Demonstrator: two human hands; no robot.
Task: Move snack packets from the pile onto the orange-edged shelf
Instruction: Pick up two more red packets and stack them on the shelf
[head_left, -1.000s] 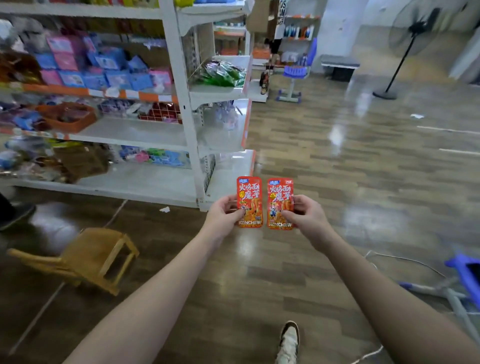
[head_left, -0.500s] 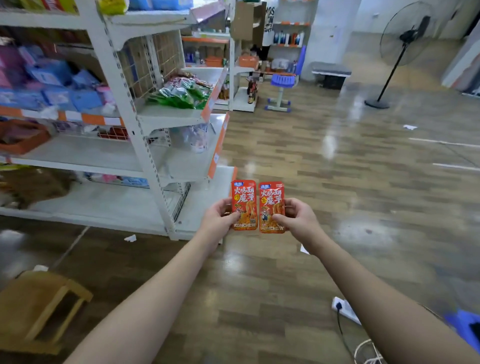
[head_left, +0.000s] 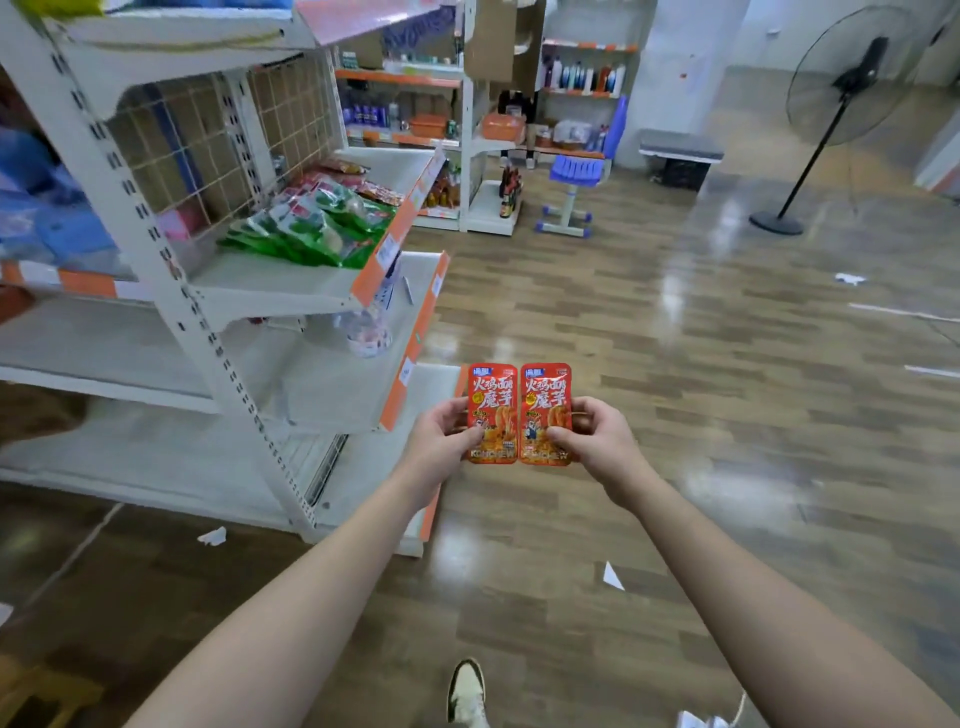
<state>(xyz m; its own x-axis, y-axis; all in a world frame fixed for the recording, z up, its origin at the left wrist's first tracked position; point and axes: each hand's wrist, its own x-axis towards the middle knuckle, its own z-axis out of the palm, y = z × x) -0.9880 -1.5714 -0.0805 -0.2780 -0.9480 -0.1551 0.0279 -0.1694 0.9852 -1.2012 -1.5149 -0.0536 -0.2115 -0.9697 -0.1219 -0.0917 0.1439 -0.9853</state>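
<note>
Two bare arms stretch forward side by side. The left hand (head_left: 441, 441) has its grip clamped on the left packet (head_left: 493, 400), thumb across its front; the right hand (head_left: 597, 441) pinches the right packet (head_left: 545, 400) likewise. Both packets stand upright between the grips. The orange-edged shelf (head_left: 395, 228) sits up-left of them.

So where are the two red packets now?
Head view, centre: the left hand and right hand hold the red packets side by side, right of the orange-edged shelf.
</note>
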